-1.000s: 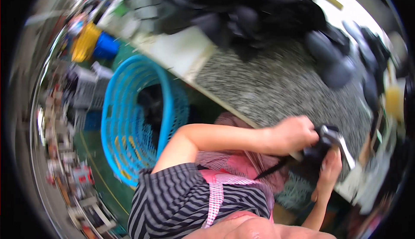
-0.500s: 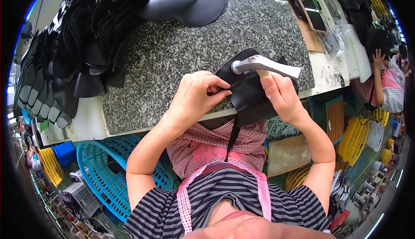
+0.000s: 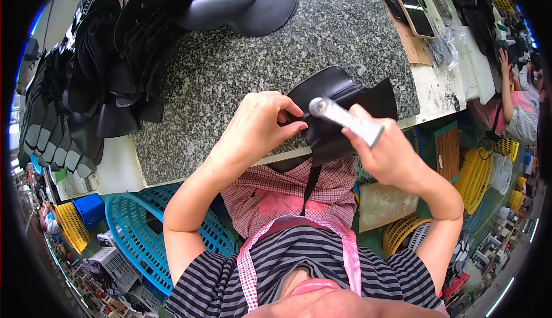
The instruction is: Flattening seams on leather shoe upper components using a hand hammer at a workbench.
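Note:
A folded black leather piece (image 3: 376, 97) lies at the front edge of the speckled stone slab (image 3: 230, 68), part of it hanging over the edge. Thumb and fingertips of my left hand (image 3: 261, 122) pinch its left side. My right hand (image 3: 385, 151) grips a hammer (image 3: 345, 117), whose silver metal head is over the leather, its round face close to my left fingertips. Most of the hammer's handle is hidden in my fist. Whether the face touches the leather I cannot tell.
Stacks of black leather pieces (image 3: 92, 82) crowd the table's left side, with more curved black pieces (image 3: 256, 8) at the back. A phone (image 3: 411, 10) lies at the back right. Below the table stand a large blue basket (image 3: 138, 237) and yellow baskets (image 3: 476, 180). Another person (image 3: 512, 108) is at far right.
The hammer has moved down and toward me, its head now turned along my right hand. My right hand has shifted lower and to the right. My left hand keeps its pinch.

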Tool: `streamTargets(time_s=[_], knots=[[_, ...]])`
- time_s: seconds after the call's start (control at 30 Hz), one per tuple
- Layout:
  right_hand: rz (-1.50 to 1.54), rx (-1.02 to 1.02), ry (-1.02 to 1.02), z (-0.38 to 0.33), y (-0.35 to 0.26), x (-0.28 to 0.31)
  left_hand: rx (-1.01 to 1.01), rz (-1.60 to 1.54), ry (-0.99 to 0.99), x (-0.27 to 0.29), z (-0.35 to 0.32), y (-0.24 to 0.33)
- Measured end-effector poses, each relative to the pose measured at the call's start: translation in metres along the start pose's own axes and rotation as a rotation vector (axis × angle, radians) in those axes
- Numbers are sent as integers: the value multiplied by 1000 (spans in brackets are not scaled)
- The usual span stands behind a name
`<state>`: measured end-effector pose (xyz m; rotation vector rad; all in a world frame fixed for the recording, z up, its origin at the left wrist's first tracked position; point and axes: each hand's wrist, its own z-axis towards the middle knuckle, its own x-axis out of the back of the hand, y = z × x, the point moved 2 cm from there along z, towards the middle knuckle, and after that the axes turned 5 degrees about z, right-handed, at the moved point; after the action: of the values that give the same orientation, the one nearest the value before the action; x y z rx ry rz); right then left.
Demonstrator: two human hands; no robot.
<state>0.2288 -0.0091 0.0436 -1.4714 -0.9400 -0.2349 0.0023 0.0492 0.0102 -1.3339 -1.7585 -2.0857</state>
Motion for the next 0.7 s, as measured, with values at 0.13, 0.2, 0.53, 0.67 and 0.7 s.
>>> streamTargets(time_s=[0.13, 0.2, 0.53, 0.67, 0.7], knots=[[128, 147, 275, -2, -17, 8, -64, 23, 39, 0, -1, -1], [86, 124, 166, -3, -10, -4, -67, 28, 44, -3, -2, -4], [177, -37, 25, -30, -2, -21, -2, -43, 65, -4, -4, -4], [187, 10, 37, -30, -2, -22, -13, -74, 57, 2, -1, -5], [191, 10, 37, -30, -2, -22, -11, -72, 55, 3, 0, -7]])
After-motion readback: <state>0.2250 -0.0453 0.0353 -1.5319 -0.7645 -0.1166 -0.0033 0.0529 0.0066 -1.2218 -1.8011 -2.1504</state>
